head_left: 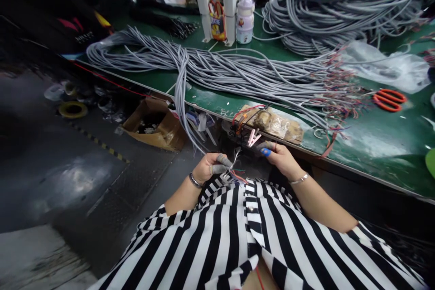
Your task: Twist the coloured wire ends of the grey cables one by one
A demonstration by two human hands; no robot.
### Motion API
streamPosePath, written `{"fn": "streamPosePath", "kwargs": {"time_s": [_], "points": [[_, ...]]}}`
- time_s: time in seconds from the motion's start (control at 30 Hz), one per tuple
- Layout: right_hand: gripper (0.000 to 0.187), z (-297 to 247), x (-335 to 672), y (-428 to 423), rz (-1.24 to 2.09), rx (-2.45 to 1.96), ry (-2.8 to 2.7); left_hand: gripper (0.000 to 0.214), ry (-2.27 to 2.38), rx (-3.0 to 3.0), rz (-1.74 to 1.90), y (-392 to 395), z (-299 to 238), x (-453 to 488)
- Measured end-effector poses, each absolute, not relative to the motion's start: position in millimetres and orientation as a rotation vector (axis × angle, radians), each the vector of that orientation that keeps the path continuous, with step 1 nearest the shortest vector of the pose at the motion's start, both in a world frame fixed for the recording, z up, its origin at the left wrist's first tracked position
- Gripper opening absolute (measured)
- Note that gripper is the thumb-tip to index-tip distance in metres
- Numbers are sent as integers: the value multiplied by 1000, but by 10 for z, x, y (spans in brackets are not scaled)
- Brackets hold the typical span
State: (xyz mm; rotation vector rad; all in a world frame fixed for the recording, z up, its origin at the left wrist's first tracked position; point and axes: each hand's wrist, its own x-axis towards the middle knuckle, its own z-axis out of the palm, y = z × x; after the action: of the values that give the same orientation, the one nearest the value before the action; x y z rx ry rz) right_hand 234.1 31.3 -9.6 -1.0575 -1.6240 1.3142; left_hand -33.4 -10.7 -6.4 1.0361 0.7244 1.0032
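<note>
My left hand (213,166), with grey finger covers, pinches the stripped end of a grey cable (184,99). White, green and red-orange wires (239,173) fan out from it in front of my striped shirt. Opposite, my right hand (283,161) is closed, thumb against the fingers, with a blue band on the thumb and a grey finger cover. What it holds, if anything, is hidden. Just left of its fingertips, a pink clip (253,137) sits at the bench edge by black and orange-red wires. Behind it is a taped wooden block (272,123).
A long bundle of grey cables (234,70) lies along the green bench (380,145), its stripped ends near orange-handled scissors (389,100). Behind stand a large cable coil (340,4), a lilac bottle (245,19) and a post. A cardboard box (154,124) is below left.
</note>
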Motion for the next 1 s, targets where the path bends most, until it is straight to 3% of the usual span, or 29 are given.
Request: {"fn": "streamPosePath", "kwargs": {"time_s": [0.17,0.27,0.37,0.53,0.77,1.0], "points": [[54,-109,2278,312,1873,-1132,-1121,28,782,1070,1141,23,-16,-294],[59,23,2137,344,2025,-1023,-1072,28,813,1094,1197,153,5,-182],[54,124,2016,392,1966,-1025,-1061,29,834,1103,1222,281,26,-72],[52,77,1934,420,1593,-1092,-1042,31,830,1088,1196,417,9,15],[58,96,1847,469,1843,-994,-770,31,817,1109,1082,438,-72,70],[57,142,1762,479,1827,-974,-578,33,807,1105,1043,421,-140,98]]}}
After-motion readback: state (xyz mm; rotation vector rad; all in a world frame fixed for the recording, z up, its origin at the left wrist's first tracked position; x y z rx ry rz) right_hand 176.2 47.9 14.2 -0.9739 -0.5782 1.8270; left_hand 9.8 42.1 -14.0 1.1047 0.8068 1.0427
